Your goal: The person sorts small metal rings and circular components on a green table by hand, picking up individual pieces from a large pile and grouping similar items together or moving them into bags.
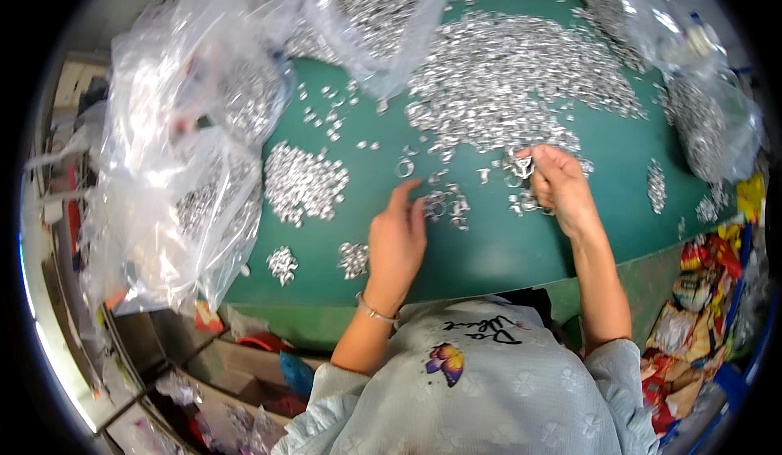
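Rings [521, 166] of shiny silver metal hung pinched in the right hand [560, 186] fingers, axis unclear; left hand [397, 239] fingers spread flat over loose rings [446, 205] on the green tabletop [489, 251]

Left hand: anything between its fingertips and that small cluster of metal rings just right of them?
Nothing visible. The left hand lies on bare green table, and the ring cluster sits right beside its fingertips, with no gap filler.

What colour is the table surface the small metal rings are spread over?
Dark green. The table top shows plainly in the head view, between the silvery metal rings and the two hands.
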The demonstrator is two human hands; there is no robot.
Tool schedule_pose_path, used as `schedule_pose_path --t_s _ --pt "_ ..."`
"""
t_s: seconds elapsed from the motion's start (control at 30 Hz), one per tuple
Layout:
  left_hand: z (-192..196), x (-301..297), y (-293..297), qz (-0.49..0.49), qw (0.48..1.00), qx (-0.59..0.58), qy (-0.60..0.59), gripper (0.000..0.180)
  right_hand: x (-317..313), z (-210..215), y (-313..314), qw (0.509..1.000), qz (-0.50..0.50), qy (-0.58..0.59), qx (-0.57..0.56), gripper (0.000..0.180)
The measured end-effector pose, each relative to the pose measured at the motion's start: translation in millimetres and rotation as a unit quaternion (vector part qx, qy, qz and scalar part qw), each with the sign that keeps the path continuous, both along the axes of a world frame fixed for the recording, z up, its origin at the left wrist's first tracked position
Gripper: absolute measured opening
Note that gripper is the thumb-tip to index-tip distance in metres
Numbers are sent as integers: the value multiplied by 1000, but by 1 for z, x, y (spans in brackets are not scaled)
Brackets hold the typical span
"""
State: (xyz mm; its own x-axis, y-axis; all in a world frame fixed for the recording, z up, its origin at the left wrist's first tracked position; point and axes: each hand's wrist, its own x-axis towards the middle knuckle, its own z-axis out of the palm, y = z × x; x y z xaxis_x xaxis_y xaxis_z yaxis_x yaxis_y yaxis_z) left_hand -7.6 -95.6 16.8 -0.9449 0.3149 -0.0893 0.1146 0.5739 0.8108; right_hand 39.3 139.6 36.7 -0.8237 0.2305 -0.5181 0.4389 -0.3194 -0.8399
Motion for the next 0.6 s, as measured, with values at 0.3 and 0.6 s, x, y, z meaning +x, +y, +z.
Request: schedule_pose_path --t_s 0.3,0.6 --pt "-13 -4 -5 -1 1000 8 26 23 144 9 163 853 -379 104 345 29" --pt "-23 -9 -14 71 967 185 -162 22 209 -53 456 720 -557 -50 411 30"
